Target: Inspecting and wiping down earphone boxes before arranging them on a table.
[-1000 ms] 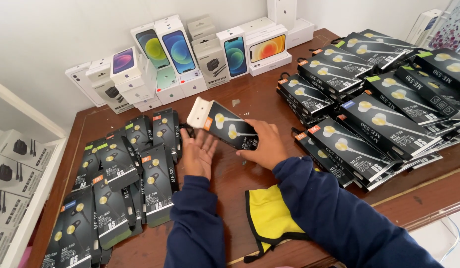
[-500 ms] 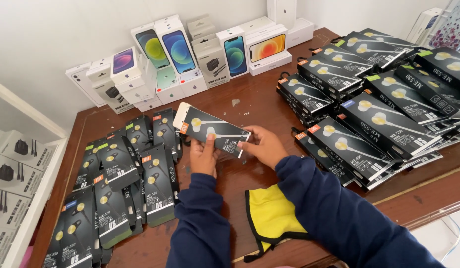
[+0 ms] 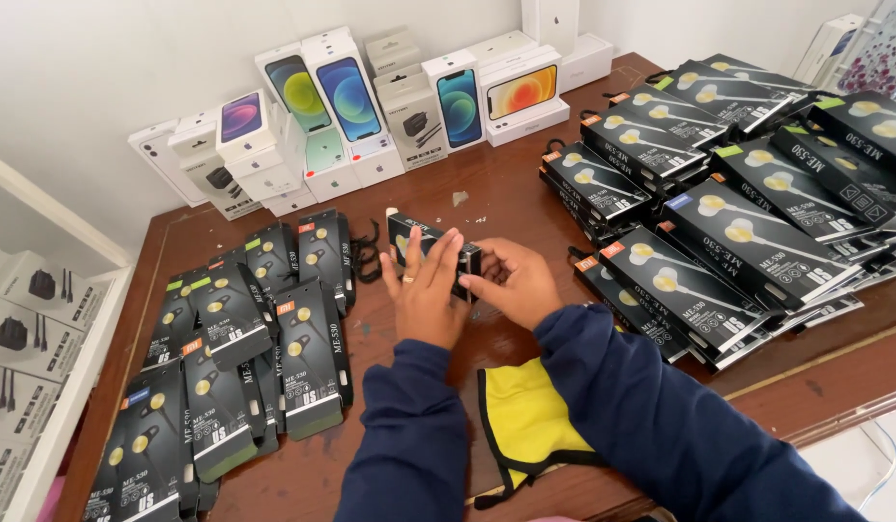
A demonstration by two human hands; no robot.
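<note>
Both hands meet over the middle of the brown wooden surface (image 3: 487, 208), holding one black earphone box (image 3: 431, 244) tilted off it. The left hand (image 3: 424, 290) lies spread across its front face; the right hand (image 3: 511, 282) pinches its end at 3 o'clock. The box looks light, stiff and thin-walled, probably easy to crush, so the edges seem the safest hold. Matching boxes (image 3: 748, 155) lie stacked at 2 o'clock, more (image 3: 226, 348) at 8 o'clock.

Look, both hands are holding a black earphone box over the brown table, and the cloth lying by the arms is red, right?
Not quite: the cloth is yellow with black edging, as the head view shows. The left hand and right hand do hold the black earphone box over the brown table.
</note>
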